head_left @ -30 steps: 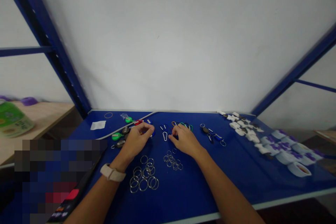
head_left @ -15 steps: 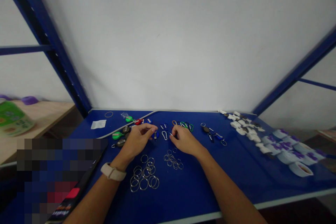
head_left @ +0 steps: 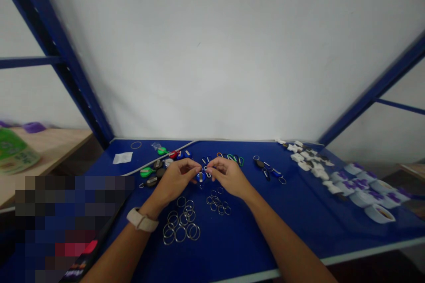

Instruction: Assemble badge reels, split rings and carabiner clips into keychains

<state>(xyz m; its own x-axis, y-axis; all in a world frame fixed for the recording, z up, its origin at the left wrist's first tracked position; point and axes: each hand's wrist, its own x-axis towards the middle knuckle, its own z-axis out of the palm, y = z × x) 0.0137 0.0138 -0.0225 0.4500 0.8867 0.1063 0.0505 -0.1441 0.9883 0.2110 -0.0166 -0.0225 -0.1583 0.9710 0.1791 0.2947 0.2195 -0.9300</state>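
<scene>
A blue badge reel (head_left: 201, 177) hangs under the pinched thumb and finger of my left hand (head_left: 177, 177), which wears a pale wristband. My right hand (head_left: 229, 176) is closed in a pinch just to its right, the fingertips nearly meeting those of my left hand; what they hold is too small to make out. A silver carabiner (head_left: 208, 174) lies between the hands, partly hidden. Nearer me are a group of small split rings (head_left: 218, 203) and, to their left, larger split rings (head_left: 181, 220).
Green, black and red badge reels (head_left: 159, 166) lie left of my hands. Coloured carabiners (head_left: 235, 159) are behind my right hand. Assembled reels with carabiners (head_left: 265, 167) lie to the right. White pieces (head_left: 308, 159) and white-purple rolls (head_left: 365, 190) fill the right side of the blue table (head_left: 299, 230).
My right hand has moved left, toward my left hand, and the fingertips have come close together. The blue badge reel now shows between them, slightly further right.
</scene>
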